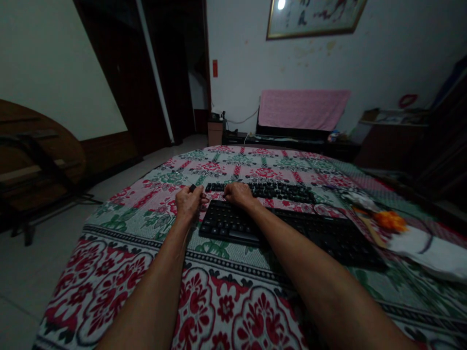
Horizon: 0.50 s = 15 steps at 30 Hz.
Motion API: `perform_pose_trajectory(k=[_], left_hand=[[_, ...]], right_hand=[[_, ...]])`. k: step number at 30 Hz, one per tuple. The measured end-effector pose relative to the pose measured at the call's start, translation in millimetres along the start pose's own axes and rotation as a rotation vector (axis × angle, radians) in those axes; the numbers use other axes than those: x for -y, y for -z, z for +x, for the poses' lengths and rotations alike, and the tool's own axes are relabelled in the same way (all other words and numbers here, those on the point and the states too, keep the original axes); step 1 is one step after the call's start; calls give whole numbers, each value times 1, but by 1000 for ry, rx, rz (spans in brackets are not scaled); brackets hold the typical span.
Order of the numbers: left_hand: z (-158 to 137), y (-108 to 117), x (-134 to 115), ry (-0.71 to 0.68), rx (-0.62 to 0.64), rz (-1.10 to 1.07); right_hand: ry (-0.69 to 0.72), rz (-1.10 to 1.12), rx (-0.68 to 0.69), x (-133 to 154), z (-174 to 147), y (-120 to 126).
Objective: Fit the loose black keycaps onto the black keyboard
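Work looks part done: many small black plastic keys (280,190) lie loose in rows on red, green and white flowered cloth (226,311). Some keys look left on long black plastic keyboard (314,228); too dark to count. Loose keys sit at twelve o'clock from keyboard. Left hand (188,201), at ten o'clock from keyboard, pinches small black piece (192,187). Right hand (239,193), at eleven o'clock, bends fingers over loose keys; cannot tell if it grips one.

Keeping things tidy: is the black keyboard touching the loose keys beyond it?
Apart. The head view shows patterned tablecloth between the keyboard and the loose keys.
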State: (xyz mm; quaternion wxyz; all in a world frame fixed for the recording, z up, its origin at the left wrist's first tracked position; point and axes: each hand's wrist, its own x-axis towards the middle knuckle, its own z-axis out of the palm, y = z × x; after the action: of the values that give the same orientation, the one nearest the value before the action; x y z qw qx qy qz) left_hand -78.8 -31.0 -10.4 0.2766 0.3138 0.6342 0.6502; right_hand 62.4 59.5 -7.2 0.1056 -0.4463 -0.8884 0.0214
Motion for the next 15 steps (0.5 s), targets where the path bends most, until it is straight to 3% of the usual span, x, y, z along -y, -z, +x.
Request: perform_pose_trajectory(k=[10, 15], left_hand=[[-1, 0, 2, -15, 3, -2], [-2, 1, -2, -19, -10, 23]], right_hand=[[54, 25, 95, -5, 5, 7], [6, 36, 126, -3, 7, 5]])
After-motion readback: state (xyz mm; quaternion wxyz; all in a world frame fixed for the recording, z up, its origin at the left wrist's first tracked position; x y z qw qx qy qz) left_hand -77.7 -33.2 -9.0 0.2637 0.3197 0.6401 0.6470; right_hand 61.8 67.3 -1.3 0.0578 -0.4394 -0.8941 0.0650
